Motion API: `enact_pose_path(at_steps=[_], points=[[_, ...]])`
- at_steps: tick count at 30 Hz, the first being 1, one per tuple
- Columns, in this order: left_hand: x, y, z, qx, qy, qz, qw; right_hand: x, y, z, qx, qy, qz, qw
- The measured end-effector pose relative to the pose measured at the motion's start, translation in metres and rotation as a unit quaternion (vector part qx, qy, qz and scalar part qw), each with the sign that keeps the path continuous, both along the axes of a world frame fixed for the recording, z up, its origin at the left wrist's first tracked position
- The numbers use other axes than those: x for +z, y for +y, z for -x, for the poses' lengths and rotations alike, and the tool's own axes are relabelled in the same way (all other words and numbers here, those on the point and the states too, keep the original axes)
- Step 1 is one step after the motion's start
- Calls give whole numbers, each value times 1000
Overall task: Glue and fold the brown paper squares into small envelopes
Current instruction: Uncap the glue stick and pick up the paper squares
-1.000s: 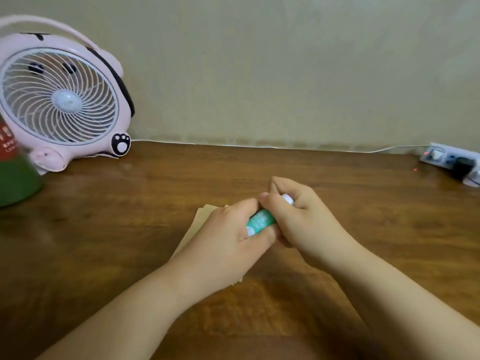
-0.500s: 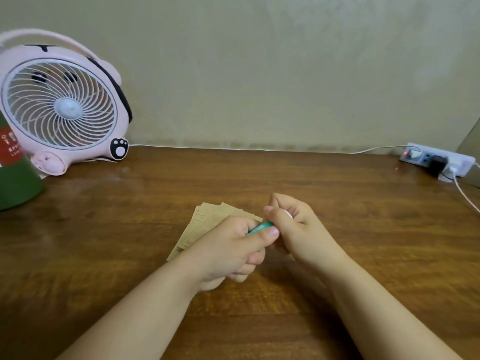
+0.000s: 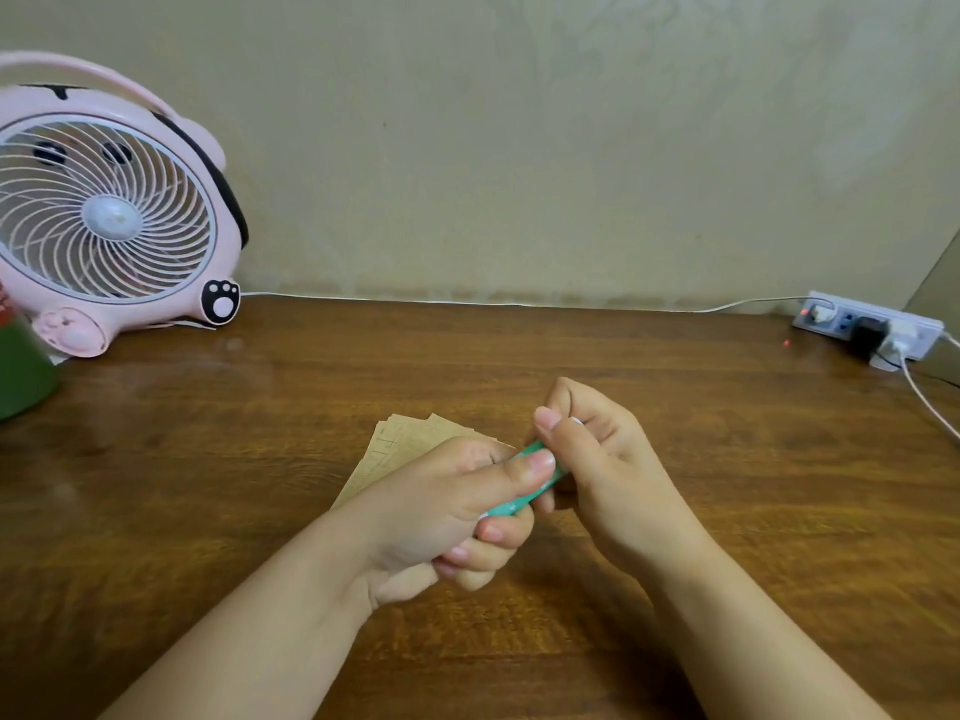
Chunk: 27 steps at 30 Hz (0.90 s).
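Both hands meet over the middle of the wooden tabletop [image 3: 727, 459], sharing a slim green glue stick [image 3: 524, 485] that lies at a slant between them, its lower end toward the person and its upper end pointing away and to the right. The left hand [image 3: 447, 517] has its fingers curled under the lower part of the tube and its thumb laid flat along the top, so its grip is pressed together around the green barrel. The right hand [image 3: 597, 459] curls over the upper end, thumb and forefinger pinching there, with a speck of white showing between the fingers; whether that is a cap I cannot tell. Behind the left hand, partly hidden by it, a small fanned stack of brown paper squares [image 3: 410, 449] lies flat on the wood, its far corners peeking out toward the wall. Neither hand touches the papers as far as can be seen. At the back left stands a pink desk fan [image 3: 104, 210] with a white grille and a paw-print badge on its base, and just in front of it at the left edge is a dark green container [image 3: 21, 376] with a red label, only partly in view. At the far right, against the wall, sits a white power strip [image 3: 867, 330] with plugs in it, and a white cable [image 3: 930, 402] trails off across the wood.
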<state>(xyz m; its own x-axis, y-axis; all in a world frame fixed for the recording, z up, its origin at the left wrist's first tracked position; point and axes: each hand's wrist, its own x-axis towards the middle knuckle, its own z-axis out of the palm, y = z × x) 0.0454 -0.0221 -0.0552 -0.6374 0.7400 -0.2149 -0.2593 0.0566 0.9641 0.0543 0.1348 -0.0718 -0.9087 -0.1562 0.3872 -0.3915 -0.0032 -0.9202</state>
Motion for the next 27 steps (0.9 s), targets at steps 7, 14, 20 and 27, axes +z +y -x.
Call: enact_pose_path(at_steps=[7, 14, 20, 27], points=[[-18, -6, 0, 118, 306, 217, 920, 5, -2, -5, -102, -101, -278, 950], [-4, 8, -10, 167, 438, 332, 819, 14, -23, 5, -218, -109, -280, 929], [1, 19, 4, 162, 396, 391, 815, 13, -20, 11, -189, -162, -225, 942], [-14, 23, 4, 171, 392, 439, 791, -5, -24, 10, -212, -102, -226, 945]])
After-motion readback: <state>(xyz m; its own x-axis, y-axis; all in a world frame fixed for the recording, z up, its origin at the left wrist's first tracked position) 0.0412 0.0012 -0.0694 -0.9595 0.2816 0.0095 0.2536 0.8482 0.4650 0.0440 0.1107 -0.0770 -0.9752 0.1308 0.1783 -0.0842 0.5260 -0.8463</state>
